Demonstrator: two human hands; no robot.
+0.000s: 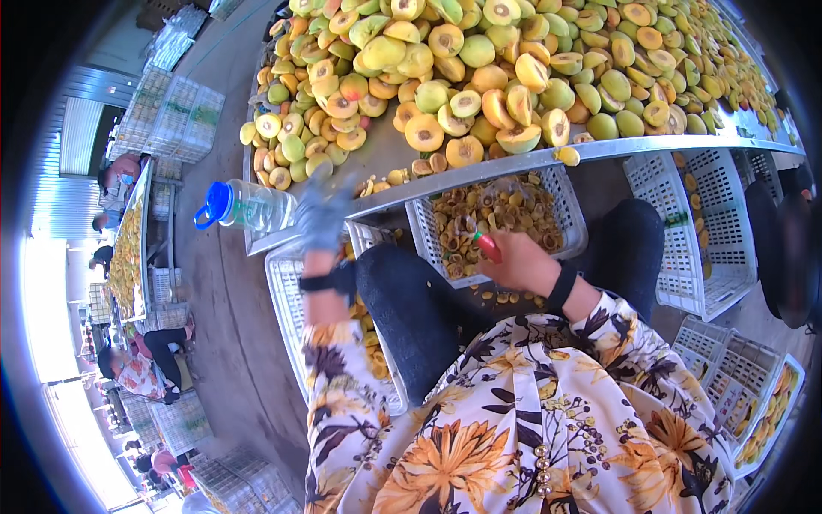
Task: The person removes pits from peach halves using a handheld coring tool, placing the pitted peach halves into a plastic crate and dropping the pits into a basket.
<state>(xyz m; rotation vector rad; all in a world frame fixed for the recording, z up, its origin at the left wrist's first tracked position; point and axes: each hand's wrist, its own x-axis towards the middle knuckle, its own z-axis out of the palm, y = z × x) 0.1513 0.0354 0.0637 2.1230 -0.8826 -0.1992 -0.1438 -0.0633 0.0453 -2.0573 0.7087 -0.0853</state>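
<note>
My left hand (321, 212), in a grey-blue glove and blurred, is above the near left corner of the metal-edged table (449, 175), beside a clear plastic bottle with a blue cap (257, 207); whether it holds anything cannot be told. My bare right hand (523, 260) is closed around the red handle of a small pitting tool (488, 247), its metal end pointing up and left. Below that tool sits a white plastic crate (420, 241) of small cut fruit pieces (507, 205). Halved yellow-green stone fruits, likely peaches or apricots (425, 132), are heaped on the table.
A white crate with fruit halves (289, 308) stands by my left leg. More white crates (722, 257) stand at the right. Other people (138, 372) sit at the far left, near stacked crates (173, 115) and another fruit-covered table (142, 257). Dark-clothed legs (780, 250) show at the right edge.
</note>
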